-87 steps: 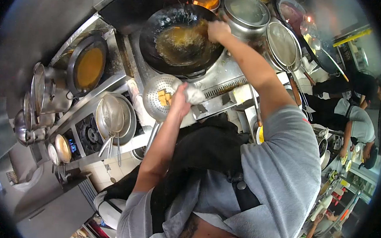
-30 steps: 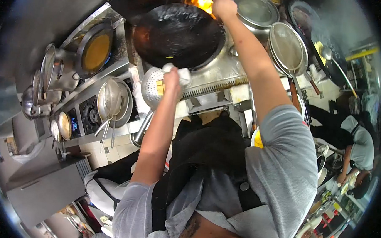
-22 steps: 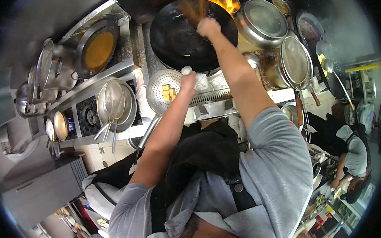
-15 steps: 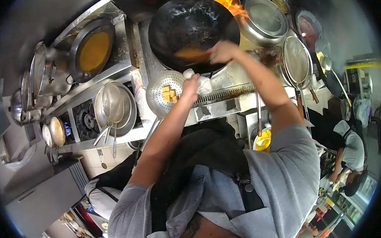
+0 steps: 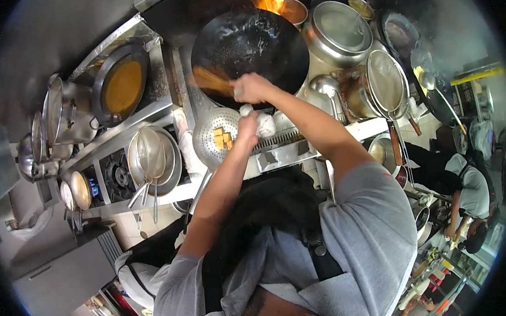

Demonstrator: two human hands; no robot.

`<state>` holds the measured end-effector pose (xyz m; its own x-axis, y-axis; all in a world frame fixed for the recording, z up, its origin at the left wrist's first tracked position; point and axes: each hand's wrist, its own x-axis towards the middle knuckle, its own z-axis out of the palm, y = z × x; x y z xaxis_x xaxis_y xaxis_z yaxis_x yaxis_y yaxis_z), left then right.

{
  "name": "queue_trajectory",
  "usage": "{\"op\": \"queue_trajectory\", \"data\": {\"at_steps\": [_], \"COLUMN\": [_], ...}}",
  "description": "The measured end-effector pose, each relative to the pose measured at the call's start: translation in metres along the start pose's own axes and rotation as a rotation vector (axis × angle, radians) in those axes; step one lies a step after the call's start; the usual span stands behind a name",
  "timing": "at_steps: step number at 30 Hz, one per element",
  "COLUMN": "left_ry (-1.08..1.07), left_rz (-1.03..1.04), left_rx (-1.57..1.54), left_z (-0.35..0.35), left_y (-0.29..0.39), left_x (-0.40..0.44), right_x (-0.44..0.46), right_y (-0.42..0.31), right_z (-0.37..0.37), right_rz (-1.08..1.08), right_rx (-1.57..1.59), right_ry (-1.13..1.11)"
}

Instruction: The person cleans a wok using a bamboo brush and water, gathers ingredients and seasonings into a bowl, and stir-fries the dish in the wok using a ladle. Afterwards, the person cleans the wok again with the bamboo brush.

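My right hand (image 5: 252, 88) is closed around a wok brush (image 5: 213, 81), whose tan bristles are smeared by motion at the near left rim of a large black wok (image 5: 260, 45). The wok's inside looks dark and wet. Just below that rim, my left hand (image 5: 247, 128) grips a bunched white cloth (image 5: 265, 126); whether a wok handle lies inside the cloth is hidden. Left of this hand is a round perforated strainer (image 5: 203, 136) with several golden cubes, like fried tofu (image 5: 223, 137), in it.
Flames (image 5: 271, 0) rise behind the wok, near a small pot. To the right stand a lidded metal pot (image 5: 337, 33), a ladle (image 5: 325, 85) and a mesh strainer (image 5: 384, 82). At left is a pan of brown liquid (image 5: 123, 86). A co-worker (image 5: 474, 192) stands far right.
My right hand has swept left with the brush, from the wok's lower middle to its left rim. My left hand stays on the cloth. The view has shifted slightly.
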<state>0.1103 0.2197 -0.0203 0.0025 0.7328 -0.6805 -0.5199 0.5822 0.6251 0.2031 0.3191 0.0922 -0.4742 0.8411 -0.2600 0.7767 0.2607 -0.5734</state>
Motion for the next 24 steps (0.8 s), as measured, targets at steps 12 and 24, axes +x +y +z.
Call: {"op": "queue_trajectory", "data": {"at_steps": [12, 24], "left_ry": [0.12, -0.059], "left_rz": [-0.048, 0.029], "left_rx": [0.1, 0.0], "left_z": [0.017, -0.017], "left_y": [0.013, -0.025], "left_x": [-0.032, -0.09], "right_x": [0.086, -0.04], "right_y": [0.104, 0.176], "right_z": [-0.096, -0.179], "right_rz": [0.453, 0.311], "right_rx": [-0.093, -0.52], "right_ry": [0.559, 0.506]}}
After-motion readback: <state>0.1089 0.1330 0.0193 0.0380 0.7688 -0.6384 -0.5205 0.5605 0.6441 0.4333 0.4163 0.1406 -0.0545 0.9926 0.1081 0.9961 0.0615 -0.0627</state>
